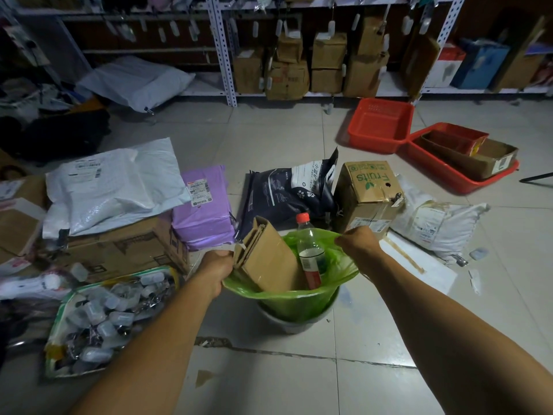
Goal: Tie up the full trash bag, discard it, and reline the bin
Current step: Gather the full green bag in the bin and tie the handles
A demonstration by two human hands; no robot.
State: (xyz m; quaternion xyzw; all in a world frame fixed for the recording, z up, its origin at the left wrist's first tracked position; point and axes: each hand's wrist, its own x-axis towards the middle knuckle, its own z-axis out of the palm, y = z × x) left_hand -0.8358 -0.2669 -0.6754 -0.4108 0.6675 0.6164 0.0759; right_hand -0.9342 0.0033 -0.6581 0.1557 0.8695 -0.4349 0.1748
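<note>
A green trash bag (294,304) lines a small grey bin (287,323) on the tiled floor, its upper part lifted above the bin's rim. Folded cardboard (270,259) and a plastic bottle with a red cap (311,253) stick out of the bag. My left hand (215,272) grips the bag's left edge beside the cardboard. My right hand (356,239) pinches the bag's far right edge and holds it up, stretching the opening wide.
Parcels crowd the floor behind the bin: a purple mailer (203,208), a dark pet-food bag (287,190), a "Fruits" carton (369,196), white mailers (113,187). A clear bag of small containers (101,319) lies at the left. Red baskets (380,124) sit at the back right before shelving.
</note>
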